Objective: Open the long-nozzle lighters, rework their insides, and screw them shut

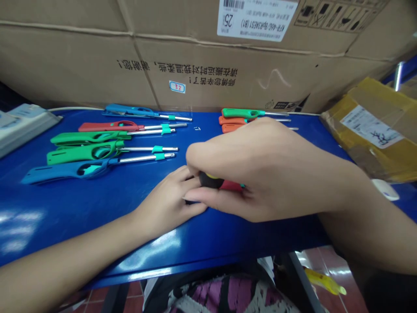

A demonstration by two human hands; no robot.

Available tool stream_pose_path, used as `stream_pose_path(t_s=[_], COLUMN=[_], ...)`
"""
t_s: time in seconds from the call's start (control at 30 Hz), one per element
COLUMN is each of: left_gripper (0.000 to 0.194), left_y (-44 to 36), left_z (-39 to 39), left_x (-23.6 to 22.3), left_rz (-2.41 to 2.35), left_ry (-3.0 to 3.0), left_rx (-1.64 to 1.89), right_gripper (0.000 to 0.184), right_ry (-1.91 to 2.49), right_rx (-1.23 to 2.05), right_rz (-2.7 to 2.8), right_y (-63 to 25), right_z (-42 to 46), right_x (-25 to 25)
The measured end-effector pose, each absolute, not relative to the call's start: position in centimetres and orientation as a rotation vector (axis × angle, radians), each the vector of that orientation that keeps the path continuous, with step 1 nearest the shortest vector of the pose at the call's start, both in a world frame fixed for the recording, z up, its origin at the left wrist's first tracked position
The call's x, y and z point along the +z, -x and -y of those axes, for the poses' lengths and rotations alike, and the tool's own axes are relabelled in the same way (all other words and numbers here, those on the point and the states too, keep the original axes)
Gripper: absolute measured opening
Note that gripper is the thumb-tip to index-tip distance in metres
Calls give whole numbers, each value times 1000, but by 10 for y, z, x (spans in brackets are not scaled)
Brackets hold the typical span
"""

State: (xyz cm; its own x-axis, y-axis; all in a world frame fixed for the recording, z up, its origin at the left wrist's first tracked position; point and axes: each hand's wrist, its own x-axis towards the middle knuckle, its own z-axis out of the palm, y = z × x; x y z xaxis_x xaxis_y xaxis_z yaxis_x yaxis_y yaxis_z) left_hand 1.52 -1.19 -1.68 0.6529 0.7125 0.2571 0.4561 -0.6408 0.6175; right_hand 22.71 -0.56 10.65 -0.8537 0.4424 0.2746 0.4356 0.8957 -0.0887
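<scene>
So, I count five lighters [74, 138], two blue, one red, two green, then one red lighter [231, 186] at my hands, then three more lighters [237, 113], one green, two orange. Past a white device [24, 124], my left hand [172, 198] has hidden fingertips, so I cannot tell their grip; my right hand [260, 169], curled round a dark handle [210, 180], blocks most of the red lighter, before a carton [78, 52] and taped box [358, 95]. Plastic bodies and shiny tubes lie on a glossy blue table [81, 208].

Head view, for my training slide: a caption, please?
Right grip around a black-and-yellow object, left grip beside it, lighters on the blue table.
</scene>
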Motion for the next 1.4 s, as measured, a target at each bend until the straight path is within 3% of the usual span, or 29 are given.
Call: stream_pose_path(t_s=[0.2, 0.47, 0.6, 0.67, 0.77, 0.9, 0.93, 1.0, 1.07, 1.2, 1.4], left_gripper=[25, 22, 32, 34, 35, 37, 37, 36, 36, 38, 43], left_y=[-15, -13, -9, -8, -6, -1, 0, 2, 4, 6, 22], left_z=[11, 13, 11, 9, 6, 0, -2, -4, -6, -8, -14], left_x=[-16, -23, -23, -21, -18, -16, -16, -15, -15, -12, 13], left_rz=[-952, -971, -959, -947, -959, -993, -1004, -1025, -1047, -1082, -1205], left_ry=[-2359, -2386, -2411, -2417, -2440, -2514, -2526, -2542, -2550, -2560, -2735], left_rx=[569, 655, 681, 687, 687, 673, 674, 677, 674, 629, 469], right_gripper=[27, 39, 33, 29, 21, 8, 9, 32, 37, 20, 9], right_ry=[646, 802, 932, 932, 994, 1292, 1331, 1372, 1411, 1344, 1446], right_rx=[-62, 148, 195, 385, 541, 584, 576, 488, 427, 305, 119], right_rz=[2652, 2402, 2006, 1915, 2084, 2761, 2864, 2995, 3036, 3104, 3074], right_y=[-217, -208, -218, -227, -242, -254, -255, -251, -245, -234, -239], right_z=[5, 8, 1, -7, -21, -34, -35, -35, -34, -32, -40], right_x=[92, 82, 98, 106, 113, 106, 101, 91, 81, 66, 70])
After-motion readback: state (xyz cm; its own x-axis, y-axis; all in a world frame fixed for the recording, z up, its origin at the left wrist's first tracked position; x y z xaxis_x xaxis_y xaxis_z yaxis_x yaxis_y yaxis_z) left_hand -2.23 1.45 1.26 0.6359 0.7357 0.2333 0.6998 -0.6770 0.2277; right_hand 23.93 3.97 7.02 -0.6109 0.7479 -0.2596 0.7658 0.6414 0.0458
